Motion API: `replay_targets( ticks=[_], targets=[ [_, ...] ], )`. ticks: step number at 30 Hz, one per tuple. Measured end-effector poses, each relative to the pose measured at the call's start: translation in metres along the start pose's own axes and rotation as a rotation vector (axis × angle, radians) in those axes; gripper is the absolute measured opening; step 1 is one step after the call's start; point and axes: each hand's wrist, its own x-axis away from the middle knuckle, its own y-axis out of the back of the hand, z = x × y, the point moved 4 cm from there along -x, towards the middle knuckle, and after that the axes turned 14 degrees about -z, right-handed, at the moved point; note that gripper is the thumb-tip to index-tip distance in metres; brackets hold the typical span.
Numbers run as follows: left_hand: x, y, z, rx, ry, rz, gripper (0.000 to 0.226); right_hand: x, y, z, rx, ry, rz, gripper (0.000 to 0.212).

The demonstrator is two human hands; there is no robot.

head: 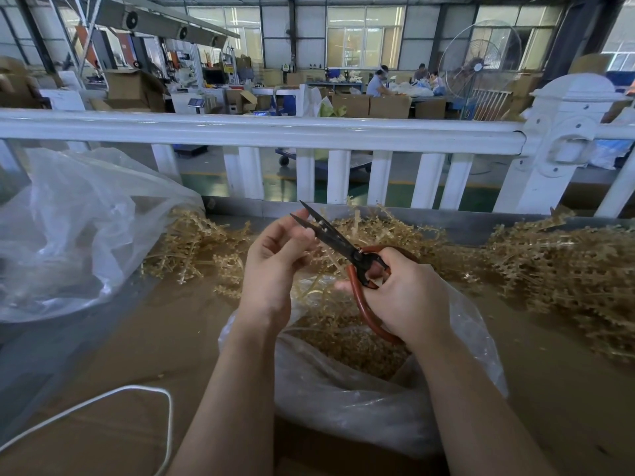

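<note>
My right hand (pixel 403 297) grips red-handled scissors (pixel 343 243) whose dark blades stand apart and point up and left. My left hand (pixel 275 266) is raised just left of the blades, fingers curled, its fingertips close to the blade tips; what it pinches is too small to make out. Beneath both hands, a clear plastic bag (pixel 360 403) lies open on the cardboard-covered table (pixel 165 338) and holds small tan cut pieces (pixel 347 345). Tan plastic sprue branches (pixel 199 249) lie heaped behind the hands.
A large heap of tan branches (pixel 570 280) fills the right side. A big crumpled clear bag (pixel 75 228) sits at the left. A white cord (pixel 137 393) loops at the near left. A white railing (pixel 309 132) borders the table's far edge; workers sit beyond.
</note>
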Motion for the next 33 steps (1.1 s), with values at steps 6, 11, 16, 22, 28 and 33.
replay_targets(
  ticks=[6, 11, 16, 22, 28, 33],
  targets=[
    [0.001, 0.002, 0.0, 0.067, 0.01, 0.027, 0.023, 0.001, 0.001, 0.001, -0.099, 0.001, 0.005, 0.067],
    [0.0, 0.002, 0.005, 0.203, 0.168, 0.077, 0.011, 0.002, -0.003, -0.001, -0.201, -0.035, 0.061, 0.059],
    [-0.001, 0.003, 0.003, 0.19, 0.172, 0.056, 0.008, 0.002, -0.006, -0.003, -0.203, -0.06, 0.089, 0.062],
    [0.0, 0.001, 0.001, 0.078, 0.073, 0.029, 0.031, 0.001, -0.008, -0.003, -0.129, -0.041, 0.134, 0.066],
    [-0.001, 0.001, 0.003, 0.015, 0.052, -0.064, 0.014, 0.003, -0.014, -0.01, -0.099, -0.065, 0.17, 0.032],
    [-0.001, -0.002, 0.002, -0.056, -0.048, -0.07, 0.011, 0.003, -0.016, -0.011, -0.143, -0.117, 0.265, 0.05]
  ],
)
